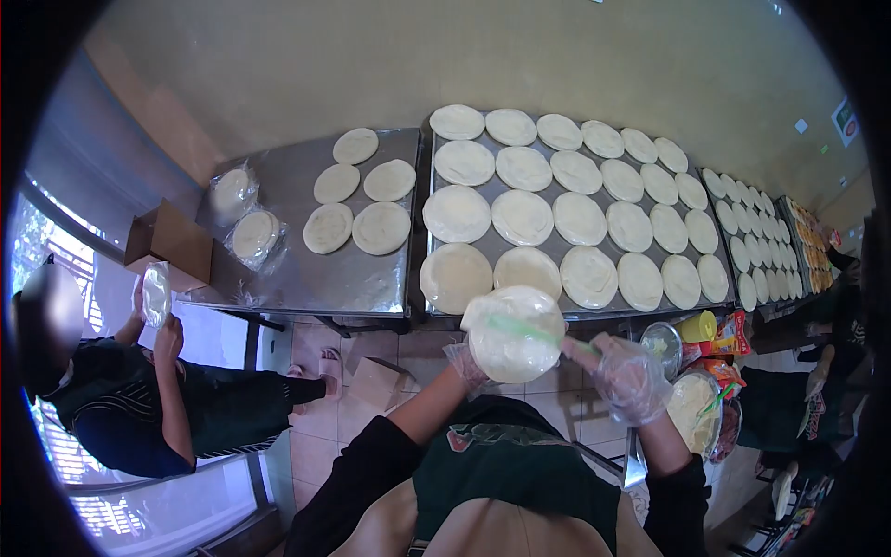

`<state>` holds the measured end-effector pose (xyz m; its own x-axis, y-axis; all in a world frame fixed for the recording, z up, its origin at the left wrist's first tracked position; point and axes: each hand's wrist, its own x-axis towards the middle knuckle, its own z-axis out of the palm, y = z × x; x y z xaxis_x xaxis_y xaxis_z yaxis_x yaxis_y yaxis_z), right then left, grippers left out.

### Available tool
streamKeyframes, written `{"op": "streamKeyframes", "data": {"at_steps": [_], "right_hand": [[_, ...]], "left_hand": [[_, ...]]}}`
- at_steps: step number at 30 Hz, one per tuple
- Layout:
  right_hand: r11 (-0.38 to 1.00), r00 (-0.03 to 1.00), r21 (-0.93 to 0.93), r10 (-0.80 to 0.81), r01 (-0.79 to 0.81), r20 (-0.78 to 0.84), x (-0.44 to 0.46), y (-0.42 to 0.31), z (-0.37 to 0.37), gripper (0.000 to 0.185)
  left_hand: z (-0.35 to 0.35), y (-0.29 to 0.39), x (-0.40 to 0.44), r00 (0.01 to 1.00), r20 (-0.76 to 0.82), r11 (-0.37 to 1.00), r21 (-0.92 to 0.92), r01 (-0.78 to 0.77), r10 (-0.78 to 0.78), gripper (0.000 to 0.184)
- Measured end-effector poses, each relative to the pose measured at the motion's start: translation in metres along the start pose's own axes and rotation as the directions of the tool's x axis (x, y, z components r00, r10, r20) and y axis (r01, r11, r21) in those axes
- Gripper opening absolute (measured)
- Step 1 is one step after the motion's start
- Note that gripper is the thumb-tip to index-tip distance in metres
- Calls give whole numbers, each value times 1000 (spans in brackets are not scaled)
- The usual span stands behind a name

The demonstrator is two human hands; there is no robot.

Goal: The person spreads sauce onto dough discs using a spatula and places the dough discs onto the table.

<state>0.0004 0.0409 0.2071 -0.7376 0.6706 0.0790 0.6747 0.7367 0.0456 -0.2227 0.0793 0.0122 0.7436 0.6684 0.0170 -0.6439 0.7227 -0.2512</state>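
In front of my chest, my left hand (471,366) in a clear plastic glove grips a round flat dough base (516,357) from its lower left edge. The base is tilted toward me, and its top looks shiny with a pale coating. My right hand (633,379), also gloved, closes round a translucent green spatula (529,330) whose blade lies across the top of that base. Motion smears the spatula, so its exact shape is unclear. Just beyond, rows of coated dough bases (578,220) cover a metal table (548,246).
More bases (336,184) and bagged ones (255,234) lie on the left table (288,278). A bowl of pale spread (691,408), a yellow container (696,327) and packets (730,334) stand at right. Another person (121,390) holds a wrapped pack at left; others work at right.
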Motion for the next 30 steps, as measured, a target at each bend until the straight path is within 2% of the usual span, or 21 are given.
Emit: {"op": "streamKeyframes", "data": {"at_steps": [1, 4, 5, 6, 7, 8, 9, 10, 12, 13, 15, 16, 18, 19, 21, 23, 25, 26, 27, 29, 30], "right_hand": [[1000, 1000, -2, -5, 5, -4, 7, 0, 1, 62], [964, 963, -88, 239, -251, -123, 23, 1, 6, 59], [967, 966, -89, 228, -240, -124, 26, -2, 5, 59], [971, 964, -2, 239, -241, -119, 28, -8, 2, 57], [967, 962, 88, 249, -240, -111, 29, -14, 0, 55], [969, 965, 91, 237, -228, -109, 28, -19, -1, 55], [966, 982, 208, 172, -153, -80, 26, -24, 0, 54], [943, 993, 322, 104, -80, -60, 22, -28, -1, 53], [954, 997, 290, 72, -74, 17, 10, -28, -12, 52], [964, 994, 256, 48, -72, 98, 2, -25, -19, 50], [971, 991, 222, 67, -91, 111, -4, -17, -30, 48], [973, 993, 199, 111, -115, 30, -2, -15, -35, 45], [970, 986, 200, 153, -135, -73, 7, -17, -46, 45], [971, 985, 201, 149, -130, -82, 13, -19, -43, 45], [962, 993, 269, 79, -54, -83, 21, -19, -29, 48], [974, 992, 227, 19, 9, -121, 20, -15, -27, 45], [996, 998, 77, 46, -44, -35, 11, -3, -33, 42], [997, 999, 75, 37, -34, -36, 8, 7, -30, 42], [982, 989, 167, 110, -92, -100, 5, 18, -21, 40], [955, 970, 263, 181, -135, -161, 5, 25, -3, 39], [887, 937, 443, 257, -132, -235, 4, 23, 8, 38]], "left_hand": [[7, 0, -3, 1000, 3, 1000, 4, -4, 4, 74], [35, -2, -13, 998, 33, 999, -14, 52, -52, 72], [43, -3, -16, 990, 132, 998, 45, 35, -41, 70], [47, -3, -20, 973, 229, 995, 101, 9, -32, 69], [29, 4, -19, 973, 232, 995, 98, -5, -18, 69], [7, 16, -17, 980, 136, 953, 245, -178, 148, 67], [4, 21, -17, 945, 63, 859, 401, -318, 321, 65], [0, 24, -19, 942, 65, 855, 403, -326, 328, 65], [-1, 35, -23, 915, 28, 907, 124, -404, 403, 64], [-1, 41, -24, 911, 32, 903, 122, -412, 411, 64], [6, 49, -26, 833, 155, 770, 321, -551, 531, 61], [11, 46, -27, 825, 161, 761, 323, -562, 541, 61], [25, 40, -25, 667, 239, 489, 516, -703, 706, 59], [26, 40, -23, 664, 246, 483, 519, -705, 706, 59], [25, 41, -20, 662, 241, 636, 187, -749, 709, 60], [23, 45, -21, 628, 258, 593, 207, -778, 734, 61], [20, 50, -21, 589, 278, 547, 217, -808, 759, 62], [17, 52, -23, 526, 207, 473, 255, -843, 825, 60], [15, 51, -25, 453, 134, 400, 299, -866, 881, 58], [43, 34, -30, 423, 149, 346, 371, -862, 894, 58], [55, 28, -30, 397, 168, 291, 440, -849, 902, 57]]}}
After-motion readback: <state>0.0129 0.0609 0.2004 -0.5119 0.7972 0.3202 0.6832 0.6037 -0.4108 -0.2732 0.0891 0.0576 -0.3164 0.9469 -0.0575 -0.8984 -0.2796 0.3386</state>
